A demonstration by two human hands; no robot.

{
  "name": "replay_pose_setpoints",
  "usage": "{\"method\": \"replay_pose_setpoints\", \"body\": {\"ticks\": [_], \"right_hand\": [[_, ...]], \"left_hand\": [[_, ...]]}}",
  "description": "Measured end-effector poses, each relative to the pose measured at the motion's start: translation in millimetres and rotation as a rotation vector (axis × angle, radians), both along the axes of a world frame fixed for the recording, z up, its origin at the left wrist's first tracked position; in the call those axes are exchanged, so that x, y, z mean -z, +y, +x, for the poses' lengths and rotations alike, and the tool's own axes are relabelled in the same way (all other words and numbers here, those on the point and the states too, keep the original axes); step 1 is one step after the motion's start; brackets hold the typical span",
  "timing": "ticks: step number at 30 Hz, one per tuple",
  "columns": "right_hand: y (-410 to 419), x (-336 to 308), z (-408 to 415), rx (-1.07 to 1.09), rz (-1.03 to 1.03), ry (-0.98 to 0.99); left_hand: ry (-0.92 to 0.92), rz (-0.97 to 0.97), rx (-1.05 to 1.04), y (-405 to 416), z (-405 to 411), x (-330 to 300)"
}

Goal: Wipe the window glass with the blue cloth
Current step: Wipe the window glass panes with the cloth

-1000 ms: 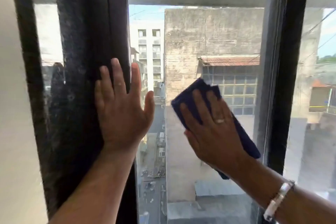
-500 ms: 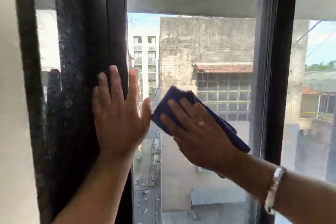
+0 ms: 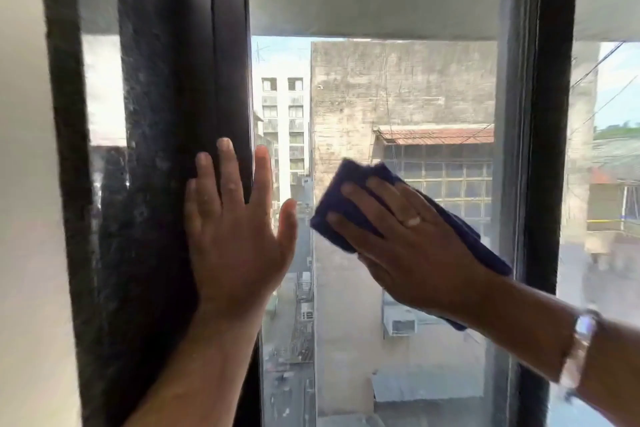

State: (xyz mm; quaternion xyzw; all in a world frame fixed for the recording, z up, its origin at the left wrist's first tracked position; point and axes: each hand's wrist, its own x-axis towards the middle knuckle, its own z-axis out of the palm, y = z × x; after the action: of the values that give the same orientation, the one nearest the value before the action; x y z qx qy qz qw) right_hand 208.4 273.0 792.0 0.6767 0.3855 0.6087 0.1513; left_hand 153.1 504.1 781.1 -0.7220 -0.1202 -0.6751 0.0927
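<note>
head camera faces window glass (image 3: 398, 97), close up.

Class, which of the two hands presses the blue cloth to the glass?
The right hand, the one wearing a ring, lies flat on the blue cloth. The left hand holds nothing and rests on the dark frame.

L hand (image 3: 235, 239) flat, fingers up; R hand (image 3: 405, 243) flat, fingers up-left.

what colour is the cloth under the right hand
Dark navy blue; the cloth shows best in the head view.
</note>
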Motion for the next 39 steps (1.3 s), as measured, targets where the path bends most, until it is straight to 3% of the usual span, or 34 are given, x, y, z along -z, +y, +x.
{"method": "replay_pose_setpoints", "body": {"ticks": [3, 6, 8, 9, 13, 16, 18, 20, 23, 25, 28, 31, 32, 34, 36, 39], "right_hand": [[-61.6, -1.0, 12.4, 0.071, -0.09, -0.008], [-77.1, -51.7, 15.4, 0.07, 0.271, 0.049], [-37.4, -80.5, 8.5, 0.054, 0.525, 0.0], [-9.7, -86.1, 4.9, 0.052, 0.555, -0.021], [49.7, -42.0, -5.2, -0.008, 0.168, 0.002], [-12.3, 17.8, 2.1, 0.013, -0.038, 0.025], [-65.1, 20.4, 11.6, 0.098, -0.067, 0.023], [-85.6, -8.3, 16.7, 0.126, 0.115, 0.066], [-37.9, -55.0, 7.2, 0.089, 0.551, 0.077], [10.3, -57.5, -0.4, 0.056, 0.636, 0.054], [36.8, 0.8, -2.3, -0.043, 0.311, 0.095], [-17.6, 57.4, -4.0, -0.002, -0.14, 0.113], [-43.1, 58.8, 2.1, 0.037, -0.202, 0.101], [-85.1, 34.1, 16.2, 0.107, -0.061, 0.092], [-104.7, -12.3, 20.4, 0.129, 0.264, 0.122], [-73.8, -49.2, 7.8, 0.122, 0.538, 0.164]], "left_hand": [[0.003, 0.002, -0.007, -2.5, -0.9, 0.6], [-0.003, -0.002, -0.025, -5.0, -0.1, -0.4], [0.006, -0.008, -0.02, -4.1, -0.6, -0.4], [0.01, -0.005, -0.015, -2.6, -0.6, -0.4], [0.009, 0.015, -0.015, 2.2, -1.0, -0.7], [0.018, 0.013, -0.009, 2.6, -2.4, 0.6], [0.018, 0.012, -0.004, 0.2, -2.7, 0.7], [0.023, 0.008, -0.014, -1.9, -2.5, -1.3], [0.028, -0.003, -0.023, 0.0, -1.7, -1.2], [0.035, 0.0, -0.033, 1.7, -1.3, -1.0], [0.063, -0.007, -0.023, -2.0, -5.9, -2.5], [0.13, -0.039, -0.023, -10.1, -17.9, -7.0], [0.154, -0.025, -0.008, -12.0, -22.0, -11.7], [0.186, 0.089, 0.03, -13.3, -28.0, -32.8], [0.18, 0.221, 0.057, -9.1, -29.9, -74.1], [0.167, 0.213, -0.019, -1.6, -30.4, -133.6]]}}
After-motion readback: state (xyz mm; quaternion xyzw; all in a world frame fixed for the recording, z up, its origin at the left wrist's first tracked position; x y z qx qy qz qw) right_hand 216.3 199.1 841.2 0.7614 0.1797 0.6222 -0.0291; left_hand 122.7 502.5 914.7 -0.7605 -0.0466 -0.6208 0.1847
